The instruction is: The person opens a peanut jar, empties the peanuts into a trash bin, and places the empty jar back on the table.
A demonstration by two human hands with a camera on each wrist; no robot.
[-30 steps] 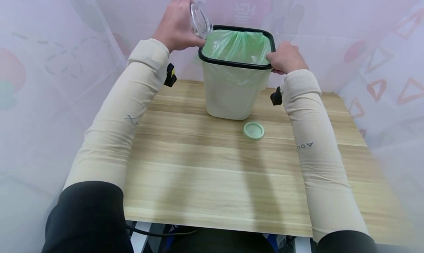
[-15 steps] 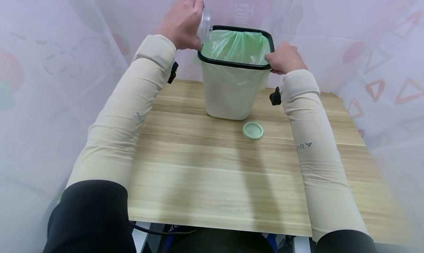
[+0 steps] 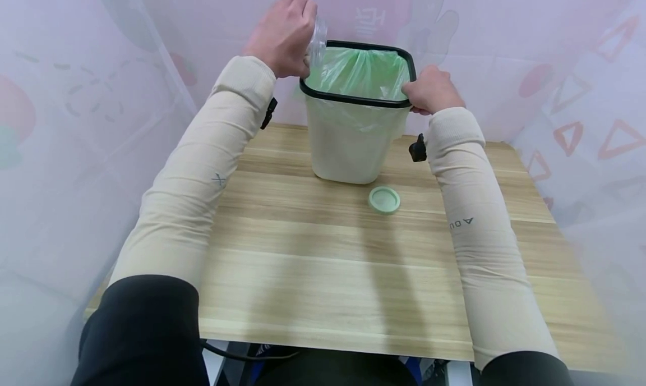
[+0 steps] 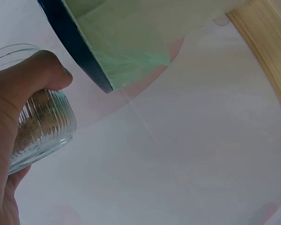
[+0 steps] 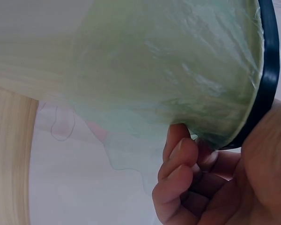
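Note:
My left hand (image 3: 284,35) grips a clear ribbed glass jar (image 4: 49,119), tilted over the left rim of a trash bin (image 3: 348,145). Brown granular stuff (image 4: 35,124) shows through the jar's wall in the left wrist view. The bin is whitish with a black rim (image 3: 360,100), and a thin green bag (image 3: 365,72) lines it. At the bin's right corner, my right hand (image 3: 434,90) holds the rim, its fingers curled beneath the edge against the bag in the right wrist view. A pale green round lid (image 3: 384,200) lies on the table in front of the bin.
The bin stands toward the back of a light wooden table (image 3: 323,274). A printed whitish curtain (image 3: 504,49) hangs close behind the bin and along both sides. A dark cable (image 3: 242,354) runs below the table's front edge.
My left hand has moved right with the jar and turned it further, mouth toward the bin. The right hand keeps its hold on the rim; bin and lid stay put.

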